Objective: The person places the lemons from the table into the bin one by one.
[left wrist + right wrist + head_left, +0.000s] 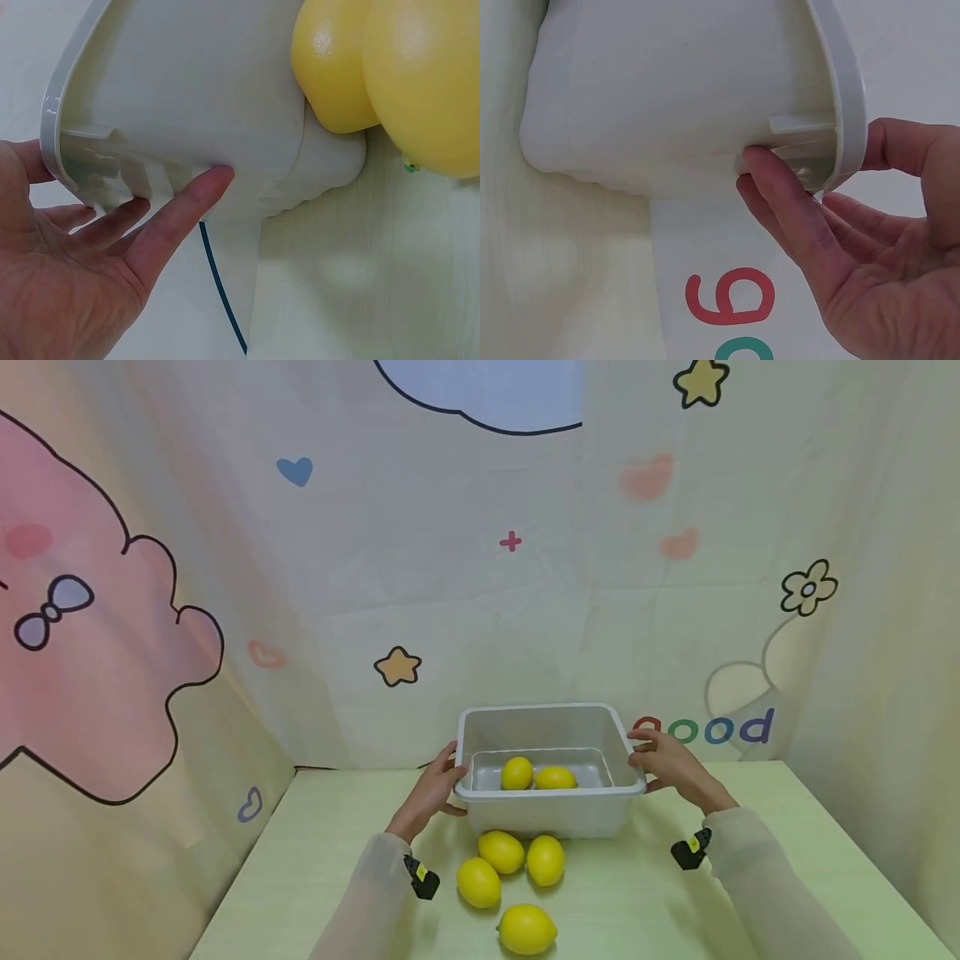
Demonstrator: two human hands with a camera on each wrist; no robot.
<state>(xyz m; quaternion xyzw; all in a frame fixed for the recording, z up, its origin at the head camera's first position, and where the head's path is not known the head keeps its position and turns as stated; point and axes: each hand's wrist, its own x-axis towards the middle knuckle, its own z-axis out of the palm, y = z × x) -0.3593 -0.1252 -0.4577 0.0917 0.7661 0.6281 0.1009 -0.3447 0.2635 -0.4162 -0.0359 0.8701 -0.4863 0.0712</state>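
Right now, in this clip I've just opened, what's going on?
A person grips a whitish plastic bin at both ends, the left hand on its left and the right hand on its right. Two lemons lie inside it. Four more are outside on the table: a group of three just in front of the bin, and a single lemon nearer the person.

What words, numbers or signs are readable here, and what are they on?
"good": coloured lettering on the back curtain; the right hand partly covers the "g" in the head view.
"+": a red plus sign on that curtain.
Black wrist gadgets: any marks too small to read.
Tub and lemons: no writing visible.
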